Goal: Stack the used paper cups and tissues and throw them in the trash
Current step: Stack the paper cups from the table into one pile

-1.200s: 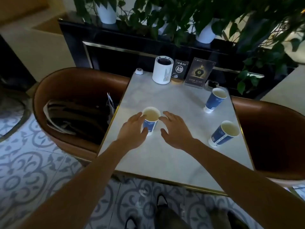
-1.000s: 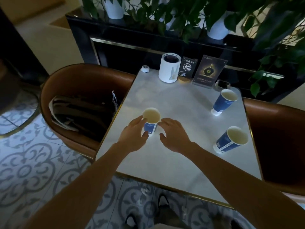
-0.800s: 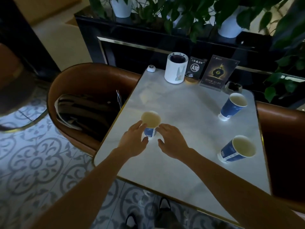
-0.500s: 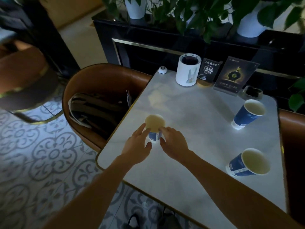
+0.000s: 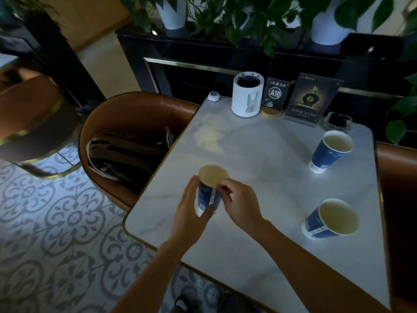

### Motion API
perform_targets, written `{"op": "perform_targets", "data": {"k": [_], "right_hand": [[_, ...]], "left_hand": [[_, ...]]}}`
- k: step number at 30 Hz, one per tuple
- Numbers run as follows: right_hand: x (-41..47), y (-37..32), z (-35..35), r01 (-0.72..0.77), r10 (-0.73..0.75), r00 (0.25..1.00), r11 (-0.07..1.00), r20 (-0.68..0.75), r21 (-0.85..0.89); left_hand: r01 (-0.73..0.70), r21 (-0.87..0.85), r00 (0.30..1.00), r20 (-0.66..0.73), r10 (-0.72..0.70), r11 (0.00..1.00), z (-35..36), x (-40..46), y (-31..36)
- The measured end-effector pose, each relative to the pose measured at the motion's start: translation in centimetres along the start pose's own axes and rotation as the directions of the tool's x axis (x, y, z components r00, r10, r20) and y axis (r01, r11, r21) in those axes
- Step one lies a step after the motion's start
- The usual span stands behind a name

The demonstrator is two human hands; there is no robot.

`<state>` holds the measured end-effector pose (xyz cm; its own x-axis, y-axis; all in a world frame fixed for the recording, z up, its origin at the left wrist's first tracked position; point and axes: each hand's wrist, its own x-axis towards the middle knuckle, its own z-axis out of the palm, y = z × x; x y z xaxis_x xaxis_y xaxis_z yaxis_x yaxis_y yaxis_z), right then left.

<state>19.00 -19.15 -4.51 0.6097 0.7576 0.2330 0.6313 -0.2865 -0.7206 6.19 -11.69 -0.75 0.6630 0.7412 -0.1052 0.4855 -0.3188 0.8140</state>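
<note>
A blue paper cup (image 5: 208, 190) with a cream inside stands near the left edge of the white marble table (image 5: 259, 154). My left hand (image 5: 191, 211) wraps its left side and my right hand (image 5: 241, 204) pinches its right side near the rim. Two more blue paper cups are on the right: one (image 5: 329, 152) upright at the far right, one (image 5: 329, 220) nearer me. No tissues are visible.
At the table's back stand a white cylindrical holder (image 5: 247, 94), an A10 table sign (image 5: 274, 96), a dark menu card (image 5: 312, 100) and a small glass ashtray (image 5: 337, 120). A brown armchair (image 5: 126, 123) holding a bag sits left; another brown seat (image 5: 397, 177) right. Plants line the back ledge.
Both hands closed in on the near cup and now grip it. The view has shifted left and closer to the table.
</note>
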Motion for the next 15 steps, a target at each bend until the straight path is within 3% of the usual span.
{"op": "perform_targets", "data": {"k": [7, 15], "right_hand": [[-2.8, 0.9, -3.7, -0.048, 0.057, 0.996, 0.991, -0.072, 0.123], [-5.4, 1.8, -7.2, -0.202, 0.229, 0.972, 0.931, -0.056, 0.304]], "left_hand": [[0.005, -0.142, 1.0, 0.011, -0.003, 0.99, 2.7, -0.9, 0.5], [-0.047, -0.081, 0.991, 0.12, 0.057, 0.996, 4.6, -1.0, 0.9]]}}
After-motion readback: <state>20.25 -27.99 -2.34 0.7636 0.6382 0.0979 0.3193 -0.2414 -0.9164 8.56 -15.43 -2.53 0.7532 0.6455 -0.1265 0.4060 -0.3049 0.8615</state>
